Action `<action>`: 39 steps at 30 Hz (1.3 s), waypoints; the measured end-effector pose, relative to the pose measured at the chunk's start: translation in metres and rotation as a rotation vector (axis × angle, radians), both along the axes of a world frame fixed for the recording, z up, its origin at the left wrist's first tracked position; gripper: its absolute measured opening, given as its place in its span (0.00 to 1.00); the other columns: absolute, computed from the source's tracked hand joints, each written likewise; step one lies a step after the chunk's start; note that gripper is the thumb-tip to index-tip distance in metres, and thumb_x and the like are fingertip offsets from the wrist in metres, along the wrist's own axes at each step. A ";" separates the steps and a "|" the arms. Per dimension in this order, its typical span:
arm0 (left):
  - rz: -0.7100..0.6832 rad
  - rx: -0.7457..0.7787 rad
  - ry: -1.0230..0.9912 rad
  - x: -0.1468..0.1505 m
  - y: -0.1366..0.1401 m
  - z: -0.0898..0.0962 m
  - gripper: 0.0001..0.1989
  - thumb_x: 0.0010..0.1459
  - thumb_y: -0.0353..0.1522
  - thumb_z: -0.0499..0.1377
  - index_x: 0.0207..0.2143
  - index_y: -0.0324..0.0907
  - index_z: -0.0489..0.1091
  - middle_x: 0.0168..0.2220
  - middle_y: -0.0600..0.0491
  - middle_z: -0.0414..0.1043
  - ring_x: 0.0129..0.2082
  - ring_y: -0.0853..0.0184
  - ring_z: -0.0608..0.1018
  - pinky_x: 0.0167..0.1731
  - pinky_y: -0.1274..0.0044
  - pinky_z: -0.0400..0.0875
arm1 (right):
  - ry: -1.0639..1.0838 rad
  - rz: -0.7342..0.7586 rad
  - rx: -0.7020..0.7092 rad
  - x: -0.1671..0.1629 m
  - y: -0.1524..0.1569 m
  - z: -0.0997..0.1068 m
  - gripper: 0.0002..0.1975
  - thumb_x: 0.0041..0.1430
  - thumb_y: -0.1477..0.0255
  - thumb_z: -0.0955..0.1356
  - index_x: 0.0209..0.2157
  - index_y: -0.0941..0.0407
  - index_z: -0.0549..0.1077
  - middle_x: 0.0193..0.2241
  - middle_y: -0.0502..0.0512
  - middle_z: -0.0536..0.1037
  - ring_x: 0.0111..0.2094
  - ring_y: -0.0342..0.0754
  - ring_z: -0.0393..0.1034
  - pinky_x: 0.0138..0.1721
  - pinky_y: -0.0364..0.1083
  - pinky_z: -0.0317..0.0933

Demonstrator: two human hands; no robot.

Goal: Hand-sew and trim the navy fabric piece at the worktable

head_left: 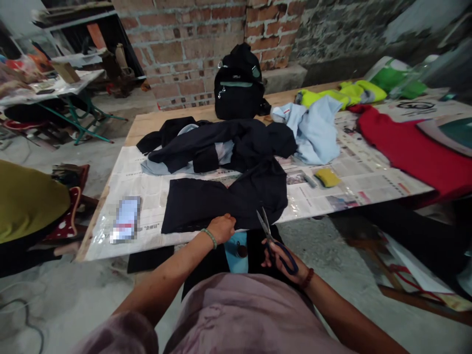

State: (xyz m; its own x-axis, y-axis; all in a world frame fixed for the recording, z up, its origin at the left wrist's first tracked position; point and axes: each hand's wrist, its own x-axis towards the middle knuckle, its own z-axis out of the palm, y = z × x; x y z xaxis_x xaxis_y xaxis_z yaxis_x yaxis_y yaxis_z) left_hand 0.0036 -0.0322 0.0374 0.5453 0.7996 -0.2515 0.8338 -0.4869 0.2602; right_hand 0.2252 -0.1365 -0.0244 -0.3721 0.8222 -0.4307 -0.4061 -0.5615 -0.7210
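Observation:
My left hand [220,228] is closed at the near edge of a dark garment [199,204], which lies on the newspaper-covered table. A green bead bracelet circles that wrist. In my right hand [282,260] is a pair of scissors [266,227] with dark blue handles. Their blades point up and away from me, slightly apart, close to the garment's near right edge. Behind this garment, more dark and grey-blue clothing [221,142] lies heaped.
A phone [126,219] lies at the table's left. Right of the garment are a yellow sponge [327,177], light blue cloth [317,128], a hi-vis garment [342,96] and red cloth [405,147]. A black backpack [238,83] stands behind. A person in yellow-green [33,201] sits left.

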 end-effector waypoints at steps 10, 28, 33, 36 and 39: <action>0.394 -0.218 -0.650 -0.028 0.002 -0.011 0.07 0.52 0.28 0.51 0.26 0.39 0.68 0.21 0.59 0.64 0.18 0.76 0.67 0.22 0.83 0.63 | 0.014 -0.005 -0.012 -0.001 0.001 0.002 0.15 0.54 0.61 0.66 0.41 0.54 0.65 0.22 0.46 0.67 0.21 0.40 0.64 0.35 0.50 0.63; -0.244 0.101 0.242 0.020 -0.014 0.017 0.11 0.53 0.20 0.48 0.33 0.30 0.70 0.31 0.39 0.69 0.32 0.57 0.75 0.26 0.71 0.70 | 0.010 -0.016 -0.013 -0.002 0.001 0.002 0.17 0.52 0.59 0.67 0.41 0.54 0.65 0.21 0.46 0.67 0.21 0.40 0.64 0.33 0.48 0.63; -0.010 0.140 0.072 -0.004 -0.009 0.001 0.08 0.53 0.27 0.51 0.34 0.35 0.68 0.33 0.44 0.70 0.31 0.63 0.75 0.30 0.73 0.69 | 0.025 -0.011 0.010 -0.003 0.002 0.007 0.17 0.53 0.60 0.67 0.42 0.54 0.65 0.20 0.45 0.66 0.21 0.41 0.64 0.33 0.48 0.63; 0.216 0.147 -0.143 -0.012 -0.008 -0.006 0.06 0.50 0.25 0.51 0.27 0.38 0.67 0.28 0.50 0.69 0.30 0.68 0.73 0.33 0.77 0.67 | 0.018 0.001 0.018 -0.003 0.003 0.008 0.18 0.53 0.60 0.66 0.43 0.55 0.64 0.21 0.46 0.67 0.21 0.41 0.64 0.33 0.49 0.64; 0.403 0.113 -0.354 -0.013 -0.009 -0.010 0.07 0.48 0.24 0.50 0.22 0.39 0.66 0.22 0.55 0.67 0.26 0.72 0.71 0.30 0.80 0.64 | -0.001 0.002 0.013 -0.004 0.003 0.008 0.19 0.53 0.60 0.67 0.43 0.55 0.64 0.21 0.46 0.67 0.21 0.41 0.64 0.33 0.49 0.63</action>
